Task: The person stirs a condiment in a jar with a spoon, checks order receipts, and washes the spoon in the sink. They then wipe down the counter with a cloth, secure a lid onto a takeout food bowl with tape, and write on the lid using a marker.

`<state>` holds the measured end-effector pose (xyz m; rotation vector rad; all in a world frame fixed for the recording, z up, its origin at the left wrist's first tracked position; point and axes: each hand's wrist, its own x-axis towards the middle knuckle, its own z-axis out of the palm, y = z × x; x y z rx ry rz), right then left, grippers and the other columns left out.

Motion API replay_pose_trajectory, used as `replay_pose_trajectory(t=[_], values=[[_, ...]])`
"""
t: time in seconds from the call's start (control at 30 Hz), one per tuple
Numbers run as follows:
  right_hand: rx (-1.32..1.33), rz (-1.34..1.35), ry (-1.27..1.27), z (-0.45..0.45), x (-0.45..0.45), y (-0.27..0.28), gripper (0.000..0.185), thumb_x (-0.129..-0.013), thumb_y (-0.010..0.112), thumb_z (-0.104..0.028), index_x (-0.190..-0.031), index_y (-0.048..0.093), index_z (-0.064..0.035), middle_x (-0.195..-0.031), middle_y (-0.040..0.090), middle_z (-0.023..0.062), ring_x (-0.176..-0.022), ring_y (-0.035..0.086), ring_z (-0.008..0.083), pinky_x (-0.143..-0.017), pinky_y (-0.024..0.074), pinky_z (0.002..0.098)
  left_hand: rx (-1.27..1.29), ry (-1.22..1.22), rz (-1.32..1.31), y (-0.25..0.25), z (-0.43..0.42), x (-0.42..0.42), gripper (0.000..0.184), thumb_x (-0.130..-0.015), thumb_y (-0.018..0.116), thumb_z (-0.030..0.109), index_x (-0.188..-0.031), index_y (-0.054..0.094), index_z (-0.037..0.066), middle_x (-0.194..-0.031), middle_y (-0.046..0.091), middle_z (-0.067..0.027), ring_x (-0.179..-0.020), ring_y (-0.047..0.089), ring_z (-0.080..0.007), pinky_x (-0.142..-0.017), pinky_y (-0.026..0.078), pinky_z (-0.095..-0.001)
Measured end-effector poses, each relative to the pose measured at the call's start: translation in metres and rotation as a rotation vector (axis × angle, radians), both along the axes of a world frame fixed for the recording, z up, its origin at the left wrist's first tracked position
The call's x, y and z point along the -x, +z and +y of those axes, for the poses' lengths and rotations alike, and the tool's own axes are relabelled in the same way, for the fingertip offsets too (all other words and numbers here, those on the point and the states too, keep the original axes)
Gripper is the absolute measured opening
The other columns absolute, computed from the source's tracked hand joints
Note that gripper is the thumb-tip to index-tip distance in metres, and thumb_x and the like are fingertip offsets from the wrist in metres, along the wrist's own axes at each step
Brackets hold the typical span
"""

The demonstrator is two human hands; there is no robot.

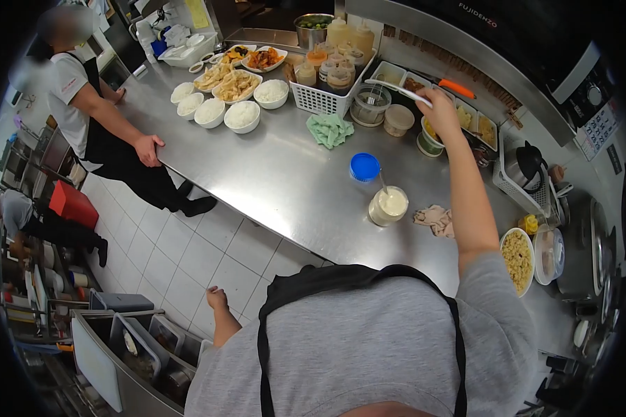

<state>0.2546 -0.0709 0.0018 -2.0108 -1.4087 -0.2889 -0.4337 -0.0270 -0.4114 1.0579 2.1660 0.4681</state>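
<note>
My right hand reaches across the steel counter to its back edge, its fingers closed on a long white utensil whose exact kind I cannot make out. The utensil points left over a clear round tub. Below my wrist stands a cup with a green band. Nearer to me is a jar of creamy white sauce with a spoon handle sticking out, beside a blue lid. My left hand hangs low over the floor at my side, fingers curled, with nothing visible in it.
Rice bowls and plates of fried food stand at the left. A white basket holds sauce bottles. A green cloth and a beige cloth lie on the counter. A co-worker stands at its left end; another person bends farther back.
</note>
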Motion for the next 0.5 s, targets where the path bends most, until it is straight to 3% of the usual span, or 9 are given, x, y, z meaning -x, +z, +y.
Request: replay_pose_trajectory(t=[0.13,0.17,0.27,0.3,0.37,0.4,0.43,0.47,0.5], values=[[0.175,-0.120,-0.033,0.048,-0.019,0.011,0.017,-0.071,0.061,-0.007,-0.088,0.061,-0.0077,-0.091,0.055,0.0135,-0.090,0.055,0.0313,-0.075,0.0443,0.0379,-0.258,0.114,-0.147,0.046,0.024,-0.013,0.035,-0.064,0.067,0.003,-0.095,0.054,0.009,-0.075,0.063,-0.0059,-0.060,0.058,-0.0165,-0.066,0.044,-0.0346],[0.197,-0.161,-0.007,0.061,-0.022,0.009,0.017,-0.069,0.062,-0.007,-0.087,0.061,-0.0083,-0.092,0.055,0.0131,-0.090,0.055,0.0308,-0.075,0.0445,0.0376,-0.241,0.131,-0.106,0.049,0.026,-0.015,0.035,-0.063,0.072,0.007,-0.094,0.057,0.012,-0.076,0.064,-0.0038,-0.061,0.058,-0.0155,-0.077,0.040,-0.0390],[0.289,-0.122,0.066,0.105,-0.034,-0.005,0.021,-0.065,0.067,-0.008,-0.085,0.061,-0.0076,-0.093,0.055,0.0129,-0.089,0.055,0.0290,-0.075,0.0446,0.0364,-0.150,0.059,0.151,0.053,0.013,-0.022,0.033,-0.062,0.076,0.016,-0.090,0.058,0.015,-0.072,0.064,-0.0021,-0.061,0.059,-0.0154,-0.086,0.033,-0.0434],[0.364,-0.041,0.111,0.117,-0.037,-0.013,0.025,-0.063,0.071,-0.010,-0.085,0.059,-0.0063,-0.093,0.055,0.0131,-0.088,0.055,0.0277,-0.075,0.0444,0.0355,-0.198,0.030,0.051,0.027,0.009,-0.010,0.034,-0.063,0.078,0.027,-0.086,0.059,0.010,-0.068,0.062,-0.0046,-0.061,0.060,-0.0187,-0.076,0.040,-0.0414],[0.374,-0.009,0.142,0.131,-0.041,-0.034,0.028,-0.063,0.072,-0.014,-0.087,0.059,-0.0069,-0.094,0.055,0.0125,-0.089,0.055,0.0268,-0.076,0.0443,0.0353,-0.048,0.095,-0.217,0.040,-0.011,-0.015,0.044,-0.065,0.077,0.037,-0.084,0.057,0.002,-0.066,0.060,-0.0078,-0.064,0.061,-0.0231,-0.061,0.044,-0.0402],[0.380,0.015,0.175,0.135,-0.041,-0.041,0.030,-0.063,0.073,-0.017,-0.088,0.059,-0.0074,-0.095,0.054,0.0120,-0.090,0.054,0.0259,-0.076,0.0441,0.0350,-0.046,0.088,-0.211,0.034,-0.015,-0.011,0.044,-0.065,0.077,0.037,-0.084,0.057,0.002,-0.066,0.060,-0.0078,-0.064,0.061,-0.0231,-0.061,0.044,-0.0402],[0.416,0.051,0.121,0.135,-0.038,-0.040,0.040,-0.069,0.071,-0.030,-0.100,0.058,-0.0091,-0.107,0.051,0.0136,-0.097,0.052,0.0275,-0.081,0.0430,0.0357,0.101,0.067,-0.278,0.012,-0.023,0.001,0.044,-0.068,0.074,0.036,-0.085,0.057,-0.001,-0.064,0.059,-0.0081,-0.066,0.061,-0.0238,-0.058,0.044,-0.0408],[0.418,0.060,0.112,0.132,-0.034,-0.038,0.040,-0.069,0.071,-0.030,-0.100,0.058,-0.0091,-0.107,0.051,0.0136,-0.097,0.052,0.0275,-0.081,0.0430,0.0357,0.249,0.051,-0.345,-0.002,-0.028,0.010,0.046,-0.070,0.072,0.036,-0.086,0.056,-0.004,-0.062,0.058,-0.0084,-0.068,0.061,-0.0245,-0.056,0.044,-0.0413],[0.234,0.007,0.085,0.125,-0.029,-0.036,0.044,-0.072,0.068,-0.035,-0.106,0.056,-0.0102,-0.112,0.049,0.0145,-0.103,0.050,0.0291,-0.085,0.0421,0.0353,0.402,0.024,-0.403,-0.014,-0.033,0.019,0.047,-0.073,0.070,0.036,-0.087,0.055,-0.007,-0.061,0.057,-0.0087,-0.070,0.062,-0.0252,-0.053,0.044,-0.0419]])
